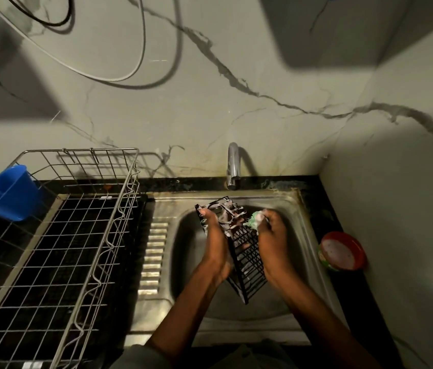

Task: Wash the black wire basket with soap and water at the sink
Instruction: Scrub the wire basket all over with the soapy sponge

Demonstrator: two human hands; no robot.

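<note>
Both forearms reached up from the bottom centre of the frame into the steel sink (293,209). Left of centre, the left hand (216,242) gripped the black wire basket (247,251) along its left edge, fingers curled round the wires near the top corner, thumb side toward the viewer. Right of centre, the right hand (272,235) closed its fingers round a green scrubber (254,219), foamy and white at the tip, and pressed it against the upper right part of the basket.

Between the two hands the basket stood tilted over the sink bowl, its mesh panel running from upper left down to lower right, with its lower corner pointing toward the bottom of the bowl. White soap suds clung to the wires at its upper end. Whether the lower corner touched the bowl could not be told.

Above the hands, a chrome tap (233,166) rose from the back edge of the sink, against a marbled wall. At the right of the frame a red tub (343,251) of pale paste sat on the dark bench (324,211), just beside the sink rim. On the left a large steel wire dish rack (77,235) stood on the bench, and a blue plastic jug (6,194) hung tilted at its upper left side.
</note>
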